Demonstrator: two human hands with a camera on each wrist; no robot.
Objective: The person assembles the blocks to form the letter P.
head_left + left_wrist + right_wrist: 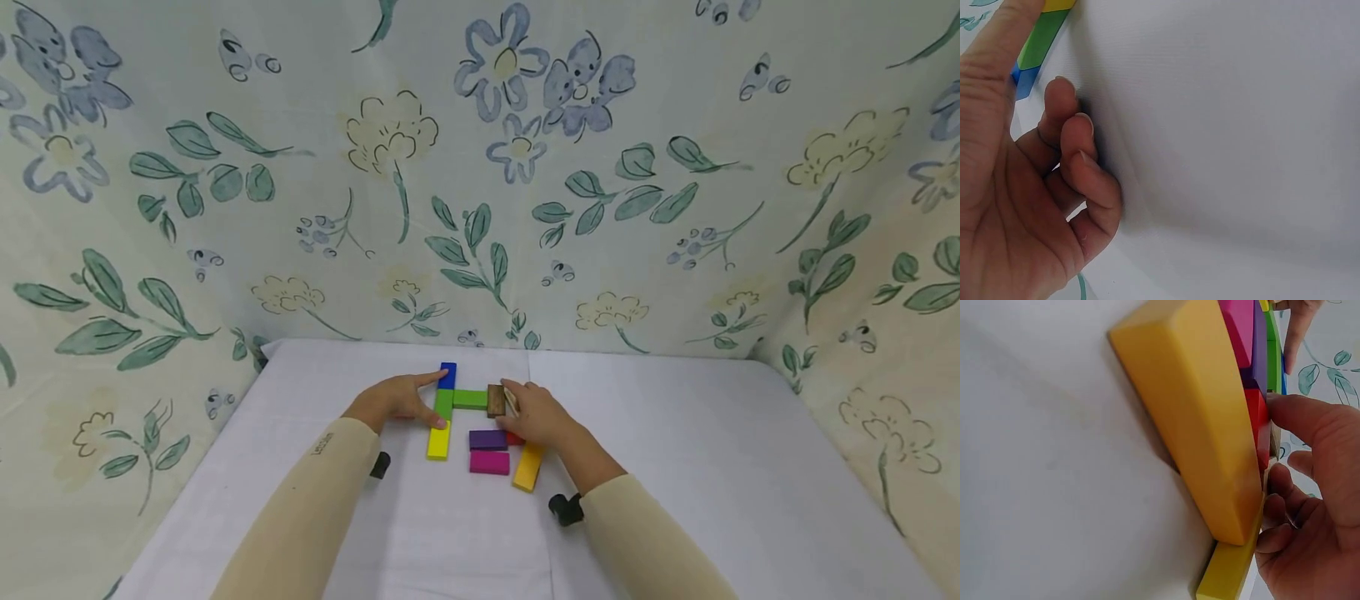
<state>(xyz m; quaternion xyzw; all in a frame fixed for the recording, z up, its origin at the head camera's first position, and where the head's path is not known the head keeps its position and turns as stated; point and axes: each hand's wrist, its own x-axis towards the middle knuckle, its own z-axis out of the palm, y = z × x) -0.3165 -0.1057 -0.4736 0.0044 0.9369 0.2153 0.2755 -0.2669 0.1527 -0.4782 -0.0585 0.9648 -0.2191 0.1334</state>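
Observation:
In the head view, a column of a blue block (447, 375), a green block (444, 405) and a yellow block (438, 443) lies on the table. My left hand (397, 398) touches it, index finger on the blue block and thumb near the green-yellow joint. The other left fingers curl loosely in the left wrist view. Another green block (470, 400) reaches sideways from the column to a brown wooden block (496, 401). My right hand (542, 414) pinches that brown block, thumb at its near end and index finger at its far end.
Nearer me lie a purple block (487, 440), a magenta block (490, 462), a partly covered red block (514, 438) and an orange-yellow block (528, 467). Another yellow block (1229, 569) sits by my right fingers. A floral cloth (480, 250) hangs behind the white table (675, 467).

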